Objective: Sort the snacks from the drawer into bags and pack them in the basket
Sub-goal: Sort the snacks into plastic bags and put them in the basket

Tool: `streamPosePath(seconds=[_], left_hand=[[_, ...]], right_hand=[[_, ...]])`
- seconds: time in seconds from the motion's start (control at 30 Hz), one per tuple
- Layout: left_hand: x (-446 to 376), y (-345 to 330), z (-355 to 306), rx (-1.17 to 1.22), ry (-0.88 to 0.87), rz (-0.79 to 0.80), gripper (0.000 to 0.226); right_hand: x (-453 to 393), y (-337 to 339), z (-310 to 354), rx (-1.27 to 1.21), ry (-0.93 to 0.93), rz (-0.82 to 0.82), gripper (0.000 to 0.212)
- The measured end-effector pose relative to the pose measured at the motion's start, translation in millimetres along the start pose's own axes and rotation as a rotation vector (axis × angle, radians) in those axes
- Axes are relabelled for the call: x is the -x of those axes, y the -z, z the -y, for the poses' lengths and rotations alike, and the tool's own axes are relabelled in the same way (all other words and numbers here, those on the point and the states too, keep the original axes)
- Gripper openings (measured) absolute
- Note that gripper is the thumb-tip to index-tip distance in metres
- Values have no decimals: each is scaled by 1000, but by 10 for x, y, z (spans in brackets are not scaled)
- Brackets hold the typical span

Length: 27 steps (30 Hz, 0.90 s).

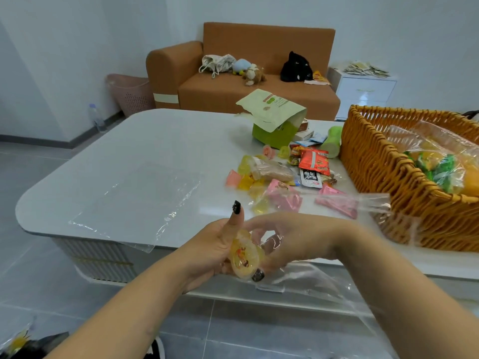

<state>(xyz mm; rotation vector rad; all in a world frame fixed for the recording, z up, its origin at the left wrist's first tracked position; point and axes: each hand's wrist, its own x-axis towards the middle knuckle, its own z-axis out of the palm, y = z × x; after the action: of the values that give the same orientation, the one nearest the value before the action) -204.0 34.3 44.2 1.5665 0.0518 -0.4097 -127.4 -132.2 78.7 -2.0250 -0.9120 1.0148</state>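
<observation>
Left hand (pixel 220 251), thumb raised and fingers curled, holds a yellow jelly cup (pixel 243 256) just in front of the near edge of the tabletop (pixel 129 151). Right hand (pixel 293 242), fingers bent around the cup's far side, appears also to pinch the mouth of a clear plastic bag (pixel 324 283) that trails down and to the right below the wrist; the exact grip on the film is hard to make out. The pairing suggests one hand steadies the cup while the other keeps the bag open to receive it. A second clear bag (pixel 134 200) lies flat on the tabletop to the left, its corner overhanging the edge, probably waiting for another snack type. Beyond the hands, unsorted snacks (pixel 285 174) lie in a loose pile: more jelly cups in yellow and pink, pink wrapped packets, red and black sachets. Behind the pile stand a green box (pixel 274 133) with its flap open and a green cup lying on its side. The woven basket (pixel 383 177) sits at the right of the tabletop, close to the pile, and already contains filled clear bags of yellow and green snacks, so sorting seems to be partway through.
</observation>
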Motion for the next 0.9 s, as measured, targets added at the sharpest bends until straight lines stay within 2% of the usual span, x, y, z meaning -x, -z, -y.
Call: streamPosePath(seconds=[0.13, 0.27, 0.37, 0.43, 0.57, 0.63, 0.73, 0.8, 0.83, 0.9], left_hand=[[-11, -1, 30, -20, 47, 1, 85], [-32, -6, 59, -23, 104, -12, 70], [-34, -37, 40, 57, 119, -2, 59], [-31, -47, 14, 94, 110, -37, 59], [-36, 3, -12, 151, 61, -125, 61], [-19, 68, -23, 180, 70, -72, 57], [50, 173, -22, 144, 113, 90, 54], [86, 244, -34, 134, 94, 85, 55], [97, 276, -51, 154, 69, 27, 54], [94, 356, -75, 269, 2, -171, 50]], right_hand=[[28, -57, 6, 32, -57, -84, 54], [57, -129, 13, 78, -83, -211, 49], [40, -200, -13, 197, -96, -392, 51], [43, -229, -44, 111, -80, -464, 55], [149, -149, -46, -297, 36, -427, 48], [174, -105, -65, -422, 78, -356, 45], [177, -85, -101, -555, 113, -144, 51], [224, -52, -103, -607, 175, -38, 52], [258, -9, -82, -589, 194, -55, 48], [315, 92, -49, -546, 165, -304, 36]])
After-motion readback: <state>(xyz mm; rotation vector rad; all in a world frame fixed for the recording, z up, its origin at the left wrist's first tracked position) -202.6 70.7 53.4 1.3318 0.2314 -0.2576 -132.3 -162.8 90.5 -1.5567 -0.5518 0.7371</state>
